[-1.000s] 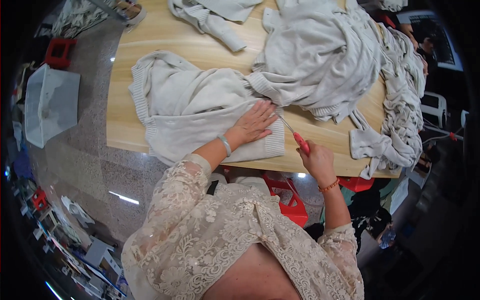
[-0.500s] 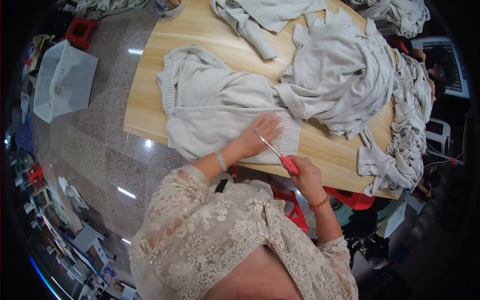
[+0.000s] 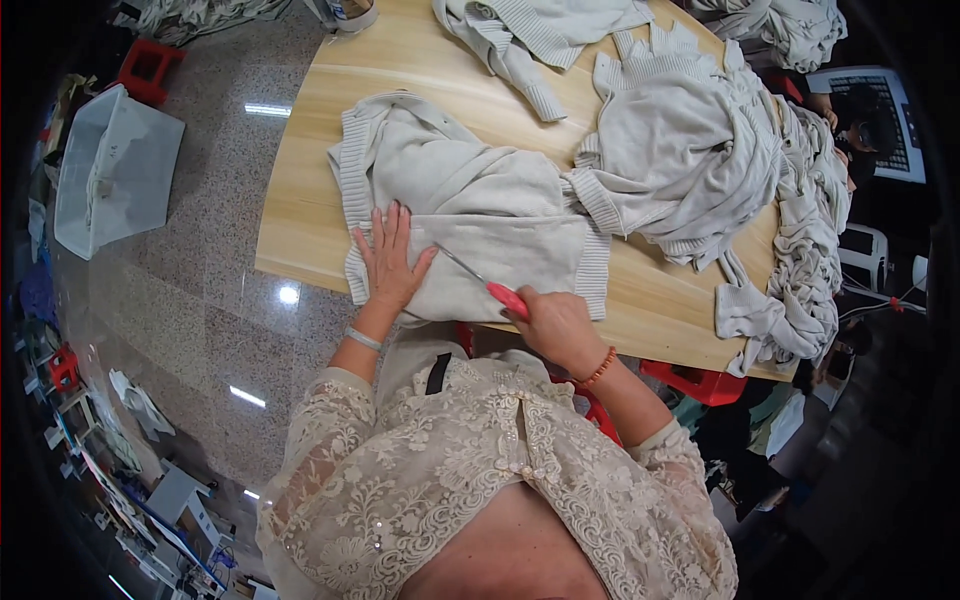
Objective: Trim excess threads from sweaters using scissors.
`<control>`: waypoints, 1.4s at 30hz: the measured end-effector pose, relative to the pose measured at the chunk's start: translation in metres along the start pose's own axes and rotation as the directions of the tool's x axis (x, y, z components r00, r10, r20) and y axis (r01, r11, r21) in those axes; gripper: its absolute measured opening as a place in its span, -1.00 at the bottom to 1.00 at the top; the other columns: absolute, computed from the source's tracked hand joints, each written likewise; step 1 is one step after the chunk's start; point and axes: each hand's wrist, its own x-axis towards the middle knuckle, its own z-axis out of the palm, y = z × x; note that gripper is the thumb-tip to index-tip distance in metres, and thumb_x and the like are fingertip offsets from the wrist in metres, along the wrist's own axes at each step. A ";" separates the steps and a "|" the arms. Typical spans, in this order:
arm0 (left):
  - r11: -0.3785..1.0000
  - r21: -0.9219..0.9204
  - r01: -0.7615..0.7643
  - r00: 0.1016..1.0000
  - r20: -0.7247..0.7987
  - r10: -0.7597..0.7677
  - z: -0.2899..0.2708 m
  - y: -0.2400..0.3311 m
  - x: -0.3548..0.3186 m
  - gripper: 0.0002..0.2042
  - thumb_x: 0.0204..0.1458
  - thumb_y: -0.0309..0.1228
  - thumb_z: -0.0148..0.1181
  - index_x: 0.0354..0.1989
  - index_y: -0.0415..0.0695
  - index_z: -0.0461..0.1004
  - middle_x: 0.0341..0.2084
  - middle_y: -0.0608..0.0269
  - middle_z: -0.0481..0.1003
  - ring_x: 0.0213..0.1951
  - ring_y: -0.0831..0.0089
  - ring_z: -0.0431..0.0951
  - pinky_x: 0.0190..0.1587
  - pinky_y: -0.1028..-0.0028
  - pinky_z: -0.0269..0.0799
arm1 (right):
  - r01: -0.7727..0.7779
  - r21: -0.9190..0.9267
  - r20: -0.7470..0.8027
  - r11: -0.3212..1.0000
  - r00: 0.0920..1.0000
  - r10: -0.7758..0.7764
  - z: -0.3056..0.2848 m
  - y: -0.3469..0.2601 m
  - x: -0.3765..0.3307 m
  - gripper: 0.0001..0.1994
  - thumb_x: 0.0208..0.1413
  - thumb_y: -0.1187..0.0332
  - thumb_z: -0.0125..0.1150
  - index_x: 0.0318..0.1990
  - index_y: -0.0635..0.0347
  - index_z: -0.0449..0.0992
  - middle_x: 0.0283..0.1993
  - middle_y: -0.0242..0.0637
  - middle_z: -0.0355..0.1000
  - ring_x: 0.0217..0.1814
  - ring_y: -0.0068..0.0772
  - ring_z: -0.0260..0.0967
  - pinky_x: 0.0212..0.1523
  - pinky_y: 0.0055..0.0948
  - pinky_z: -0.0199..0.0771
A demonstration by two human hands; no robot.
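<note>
A cream knitted sweater (image 3: pixel 470 200) lies flat on the wooden table (image 3: pixel 300 190). My left hand (image 3: pixel 390 260) presses flat on its lower left part, fingers spread. In my right hand (image 3: pixel 555 325) is a red-handled cutting tool (image 3: pixel 490 285), whose thin metal tip points left across the fabric toward my left thumb. My right hand sits at the table's near edge, over the sweater's ribbed hem.
More cream knitwear is heaped on the table's right side (image 3: pixel 690 160) and along its right edge (image 3: pixel 800 250); another piece lies at the top (image 3: pixel 530 40). A grey plastic bin (image 3: pixel 115 165) stands on the polished floor to the left. Red stools (image 3: pixel 700 380) sit under the table.
My left hand has slid left across the sweater to its left part. My right hand with the red tool followed left, staying at the hem.
</note>
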 end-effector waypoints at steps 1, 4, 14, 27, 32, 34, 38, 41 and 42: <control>1.000 -0.006 -0.002 1.000 -0.001 0.002 -0.001 -0.001 0.000 -0.22 0.03 0.02 0.12 0.34 -0.16 0.04 0.37 0.12 0.00 0.40 0.02 -0.16 0.31 -0.19 -0.46 | 0.017 0.008 -0.014 1.000 1.000 -0.017 0.002 -0.012 0.011 -0.70 0.08 0.08 0.18 -0.35 0.15 0.45 -0.63 -0.11 0.42 -0.55 -0.03 0.44 -0.50 -0.12 0.39; 0.997 -0.079 -0.027 1.000 -0.004 0.027 -0.005 -0.007 -0.003 -0.22 0.01 -0.03 0.15 0.35 -0.16 0.03 0.37 0.10 0.00 0.40 0.01 -0.16 0.34 -0.11 -0.46 | 0.125 0.005 -0.030 0.992 0.992 -0.125 0.013 -0.034 0.031 -0.69 0.08 0.08 0.18 -0.36 0.18 0.45 -0.63 -0.09 0.42 -0.53 -0.02 0.44 -0.48 -0.12 0.40; 0.874 -0.486 -0.024 1.000 -0.021 0.016 -0.007 -0.036 -0.012 -0.37 0.04 -0.36 0.04 0.33 -0.18 0.08 0.32 0.10 0.12 0.39 0.10 -0.03 0.38 0.02 -0.43 | 0.096 -0.003 -0.047 0.995 0.994 -0.096 0.016 -0.046 0.025 -0.69 0.04 0.10 0.22 -0.45 0.18 0.46 -0.62 -0.10 0.43 -0.52 -0.03 0.45 -0.46 -0.12 0.42; 0.881 -0.433 0.190 0.884 -0.316 -0.345 -0.046 -0.088 0.150 -0.65 0.03 -0.39 0.18 0.01 -0.20 0.44 -0.10 0.03 0.44 -0.01 0.10 0.40 0.05 0.26 0.32 | -0.174 0.000 -0.029 0.985 0.984 0.174 -0.002 0.003 0.011 -0.66 0.06 0.08 0.21 -0.44 0.22 0.49 -0.58 -0.03 0.44 -0.47 0.04 0.45 -0.42 -0.07 0.42; 0.914 -0.095 0.396 0.918 0.042 -0.393 -0.034 -0.102 0.220 -0.60 -0.10 -0.30 0.22 -0.05 -0.17 0.45 -0.07 -0.09 0.44 0.01 -0.03 0.41 0.05 0.15 0.33 | -0.265 0.153 -0.157 0.952 0.945 0.288 -0.008 0.023 0.024 -0.59 0.03 0.02 0.28 -0.45 0.27 0.54 -0.58 0.06 0.41 -0.50 0.15 0.40 -0.45 -0.07 0.37; 0.898 -0.170 0.405 0.911 0.160 -0.380 -0.032 -0.121 0.223 -0.70 -0.12 -0.37 0.17 -0.16 -0.17 0.50 -0.15 -0.12 0.47 -0.06 -0.07 0.45 -0.03 0.13 0.38 | -0.200 0.295 -0.213 0.934 0.940 0.268 -0.024 0.018 0.041 -0.67 0.02 0.13 0.32 -0.42 0.27 0.53 -0.58 0.05 0.42 -0.51 0.13 0.39 -0.44 -0.11 0.38; 0.935 -0.300 0.188 0.982 0.041 -0.184 -0.054 -0.091 0.208 -0.86 -0.12 -0.49 0.14 -0.34 -0.18 0.51 -0.29 -0.04 0.47 -0.20 -0.03 0.48 -0.14 0.18 0.42 | -0.110 0.346 -0.307 0.932 0.925 0.223 -0.048 0.006 0.083 -0.74 -0.01 0.22 0.28 -0.26 0.20 0.49 -0.40 0.02 0.48 -0.32 0.13 0.43 -0.33 -0.05 0.41; 0.842 -0.522 -0.138 0.989 -0.119 0.088 -0.114 -0.027 0.175 -0.87 -0.09 -0.58 0.13 -0.32 -0.19 0.46 -0.33 0.01 0.44 -0.27 0.03 0.48 -0.19 0.25 0.43 | 0.133 0.384 -0.476 0.914 0.876 0.073 -0.046 -0.009 0.122 -0.63 -0.06 0.31 0.30 -0.08 0.18 0.41 -0.26 0.04 0.46 -0.20 0.14 0.41 -0.22 -0.08 0.42; 0.789 -0.579 -0.207 0.977 -0.082 0.196 -0.139 -0.003 0.162 -0.85 -0.10 -0.61 0.13 -0.31 -0.19 0.44 -0.33 0.02 0.43 -0.27 0.05 0.48 -0.20 0.26 0.44 | 0.140 0.375 -0.478 0.917 0.876 0.062 -0.049 -0.018 0.133 -0.58 -0.07 0.32 0.31 -0.02 0.17 0.37 -0.26 0.04 0.45 -0.19 0.15 0.41 -0.22 -0.08 0.43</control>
